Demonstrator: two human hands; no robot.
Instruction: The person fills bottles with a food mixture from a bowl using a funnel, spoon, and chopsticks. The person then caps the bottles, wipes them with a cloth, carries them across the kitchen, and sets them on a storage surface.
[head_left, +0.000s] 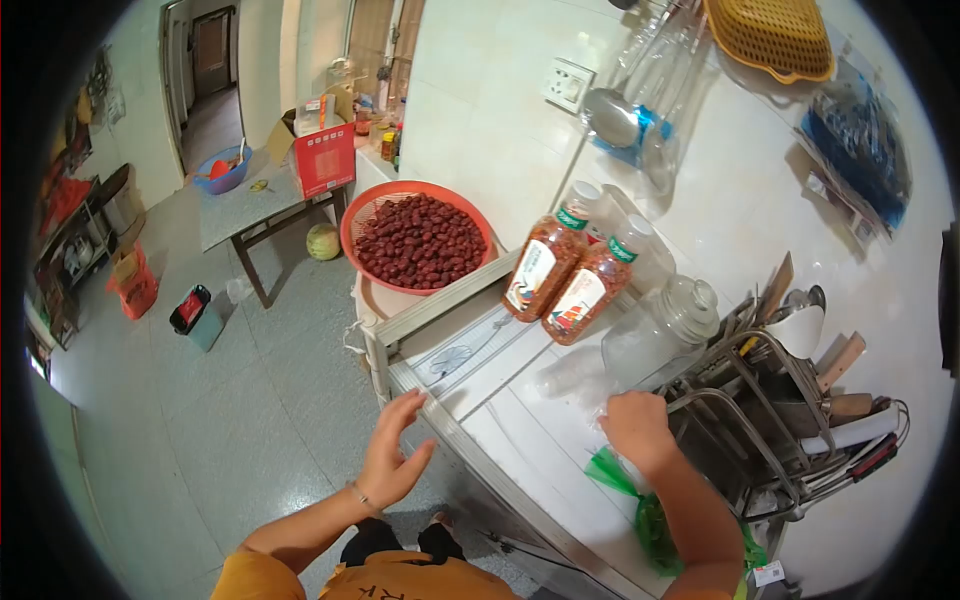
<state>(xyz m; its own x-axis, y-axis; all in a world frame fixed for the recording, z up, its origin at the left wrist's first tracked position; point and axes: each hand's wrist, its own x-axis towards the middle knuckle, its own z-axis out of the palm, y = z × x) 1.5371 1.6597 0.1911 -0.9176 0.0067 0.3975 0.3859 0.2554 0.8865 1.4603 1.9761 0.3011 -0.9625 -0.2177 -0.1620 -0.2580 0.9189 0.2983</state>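
Note:
My left hand (393,455) hangs in the air beside the counter's front edge, fingers stretched and thumb apart, holding nothing. Over the white counter (510,425), my right hand (637,428) is closed, and what its fingers hold is hidden. Some crumpled clear plastic (572,380) lies just beyond it, against a lidded glass jar (655,335). Behind stand two bottles, a left one (540,265) and a right one (588,292), with green-banded necks and reddish contents. A green plastic bag (652,525) lies under my right forearm.
A metal rack (765,400) with knives and utensils stands at the right. At the counter's far end is a red basket (480,215) of dark red dates. Ladles (612,118) hang on the wall. Across the floor are a table (222,222), a watermelon (323,242) and a bin (203,328).

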